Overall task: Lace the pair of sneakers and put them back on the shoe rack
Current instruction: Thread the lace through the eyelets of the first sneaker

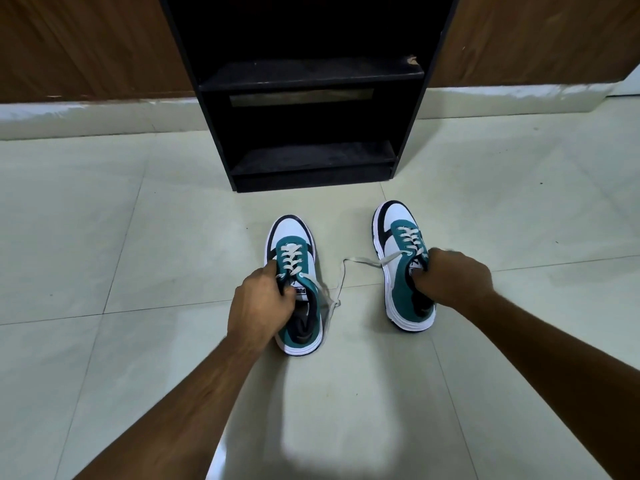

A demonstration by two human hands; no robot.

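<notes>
Two teal, white and black sneakers stand on the tiled floor with toes pointing at the black shoe rack (pixel 408 109). My left hand (pixel 258 303) grips the tongue and upper laces of the left sneaker (pixel 289 237). My right hand (pixel 453 277) grips the tongue area of the right sneaker (pixel 398 220), fingers tucked into its opening. White laces run through the eyelets of both. A loose lace end (pixel 341 275) trails across the floor between the two shoes.
The rack stands against a wood-panelled wall (pixel 86 46), with two dark shelves (pixel 311 76) in view. Pale floor tiles (pixel 104 237) spread on both sides. A white skirting strip (pixel 86 116) runs along the wall base.
</notes>
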